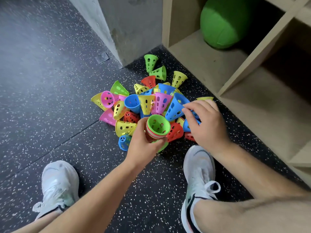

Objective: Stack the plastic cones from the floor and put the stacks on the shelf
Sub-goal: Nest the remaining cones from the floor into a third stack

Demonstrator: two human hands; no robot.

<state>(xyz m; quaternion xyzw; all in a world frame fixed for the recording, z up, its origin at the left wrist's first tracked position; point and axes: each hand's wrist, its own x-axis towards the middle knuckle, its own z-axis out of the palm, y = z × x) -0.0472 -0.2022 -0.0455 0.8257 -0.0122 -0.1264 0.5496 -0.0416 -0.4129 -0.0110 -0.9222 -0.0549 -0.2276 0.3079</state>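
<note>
— Cones (133, 103)?
— Heaped on floor (50, 101), ctr. Stack (158, 127) clamped in L hand (143, 143), fingers wrapped round.
— R hand (206, 126)?
— Pinching blue cone (175, 109) by wall. Prob. light, thin, springy; best taken at rim. Shelf (235, 68) just right.

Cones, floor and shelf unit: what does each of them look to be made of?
Cones: moulded plastic, bright solid colours, slightly glossy, with thin perforated walls.
Floor: likely rubber matting, matte black with pale flecks and a visible seam.
Shelf unit: apparently laminated board, pale matte wood tone, flat square edges.
</note>
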